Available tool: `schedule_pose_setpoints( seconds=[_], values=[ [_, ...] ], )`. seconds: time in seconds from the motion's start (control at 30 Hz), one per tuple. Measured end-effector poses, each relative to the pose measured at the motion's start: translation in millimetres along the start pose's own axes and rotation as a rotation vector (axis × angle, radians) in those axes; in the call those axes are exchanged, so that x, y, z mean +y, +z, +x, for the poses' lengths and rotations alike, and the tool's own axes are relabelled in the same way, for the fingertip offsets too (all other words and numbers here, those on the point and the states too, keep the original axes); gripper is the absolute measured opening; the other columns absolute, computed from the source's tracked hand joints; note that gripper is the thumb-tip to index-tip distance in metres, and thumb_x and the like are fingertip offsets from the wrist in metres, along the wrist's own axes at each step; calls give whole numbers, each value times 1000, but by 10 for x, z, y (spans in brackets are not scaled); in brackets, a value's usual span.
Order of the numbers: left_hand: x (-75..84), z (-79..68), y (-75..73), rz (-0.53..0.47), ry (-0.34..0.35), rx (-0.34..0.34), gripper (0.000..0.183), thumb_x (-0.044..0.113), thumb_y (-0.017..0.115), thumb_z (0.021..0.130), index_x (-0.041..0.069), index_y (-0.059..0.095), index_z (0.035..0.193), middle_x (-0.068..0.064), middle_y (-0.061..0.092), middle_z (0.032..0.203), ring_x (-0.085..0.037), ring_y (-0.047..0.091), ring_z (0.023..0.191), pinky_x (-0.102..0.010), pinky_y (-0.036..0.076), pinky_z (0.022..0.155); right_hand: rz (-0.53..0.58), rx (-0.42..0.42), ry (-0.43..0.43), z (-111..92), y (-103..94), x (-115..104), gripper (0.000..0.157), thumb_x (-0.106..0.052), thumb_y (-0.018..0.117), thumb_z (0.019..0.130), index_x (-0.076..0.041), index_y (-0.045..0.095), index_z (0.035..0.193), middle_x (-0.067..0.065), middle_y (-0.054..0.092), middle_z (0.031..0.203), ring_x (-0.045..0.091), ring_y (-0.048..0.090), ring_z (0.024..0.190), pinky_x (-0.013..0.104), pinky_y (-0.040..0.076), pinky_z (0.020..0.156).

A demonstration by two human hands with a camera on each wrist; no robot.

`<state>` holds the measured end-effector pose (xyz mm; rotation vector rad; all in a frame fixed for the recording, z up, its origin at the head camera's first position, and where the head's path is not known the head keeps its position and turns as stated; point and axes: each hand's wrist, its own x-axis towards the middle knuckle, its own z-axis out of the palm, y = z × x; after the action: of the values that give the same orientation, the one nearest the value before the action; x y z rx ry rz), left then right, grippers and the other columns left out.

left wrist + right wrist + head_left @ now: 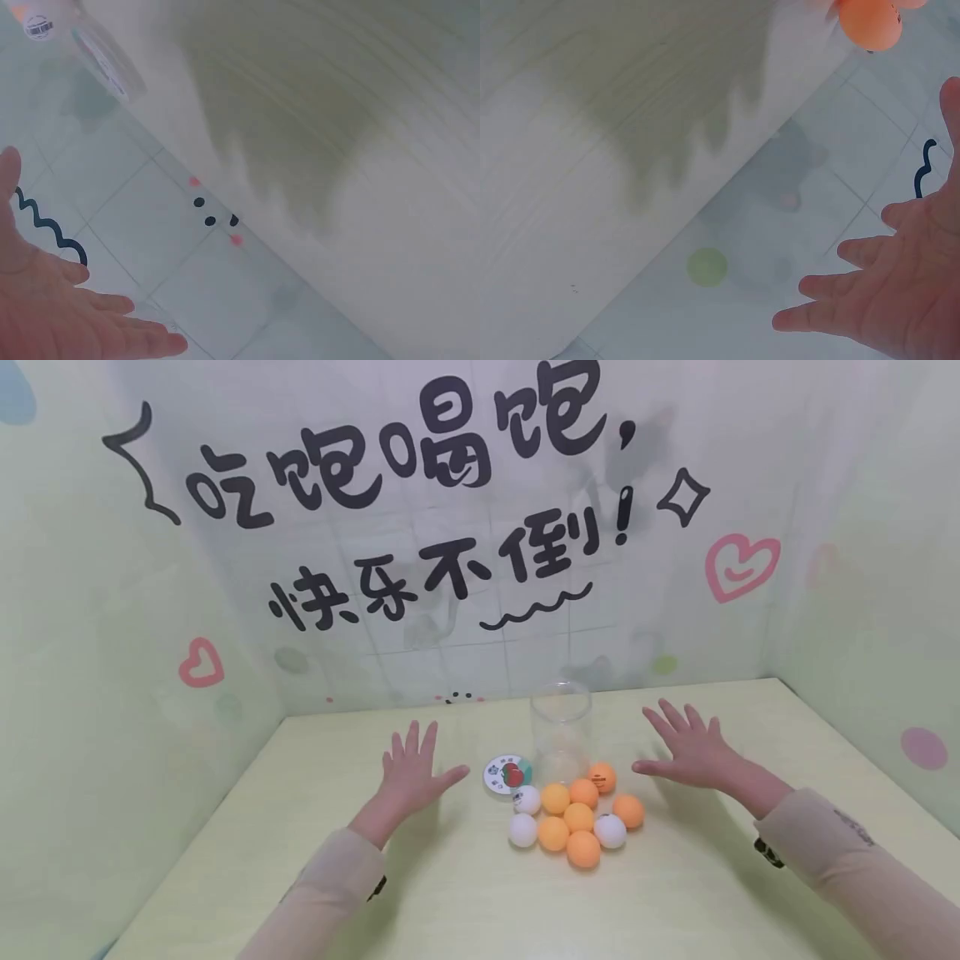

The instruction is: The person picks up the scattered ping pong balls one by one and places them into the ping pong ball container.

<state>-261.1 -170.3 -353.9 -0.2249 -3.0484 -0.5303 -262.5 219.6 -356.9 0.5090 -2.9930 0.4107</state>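
Note:
Several orange ping-pong balls [578, 818] and three white ping-pong balls [522, 830] lie in a cluster on the table. Behind them stands a clear plastic jar [561, 735], upright and without a lid on top. A round lid with a tomato picture [507, 775] lies flat at the jar's left. My left hand [411, 777] hovers left of the lid, fingers spread, holding nothing. On the other side, my right hand [692, 750] is spread over the table to the right of the balls, apart from them. In the right wrist view, an orange ball [870, 22] shows at the top.
The pale wooden table [300, 827] is closed in by a printed curtain [420, 668] at the back and on both sides. Black writing and pink hearts decorate the curtain. The jar stands close to the table's back edge.

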Motion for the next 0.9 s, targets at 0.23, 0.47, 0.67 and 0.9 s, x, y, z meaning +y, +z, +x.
schedule_pose_setpoints(
  seconds=[0.23, 0.47, 0.67, 0.9],
  values=[
    [290, 145, -84, -218, 46, -26, 80, 44, 51, 90, 2, 11, 145, -23, 13, 150, -41, 13, 136, -55, 16, 108, 97, 62, 0, 11, -8, -21, 87, -54, 55, 84, 3, 23, 142, 34, 21, 142, 53, 24, 125, 66, 23, 98],
    [619, 327, -41, -556, 160, 34, 65, 35, 56, 90, 12, 26, 144, -17, 33, 144, -39, 38, 126, -50, 34, 101, 220, -28, -28, -33, 70, -72, 83, -51, 57, 84, 2, 27, 140, 31, 31, 138, 48, 33, 123, 63, 31, 95],
    [822, 396, 117, -656, 257, 86, 59, 30, 63, 86, 16, 39, 138, -10, 39, 142, -35, 43, 123, -48, 40, 97, 324, -158, -136, -96, 178, -86, 74, -46, 61, 84, 1, 36, 136, 26, 41, 132, 43, 44, 116, 56, 39, 92],
    [985, 396, 285, -742, 304, 126, 52, 25, 67, 83, 11, 49, 130, -12, 31, 146, -31, 32, 131, -50, 36, 99, 375, -223, -170, -123, 228, -89, 69, -43, 62, 83, 0, 41, 132, 24, 43, 132, 43, 51, 108, 54, 42, 89]
  ],
)
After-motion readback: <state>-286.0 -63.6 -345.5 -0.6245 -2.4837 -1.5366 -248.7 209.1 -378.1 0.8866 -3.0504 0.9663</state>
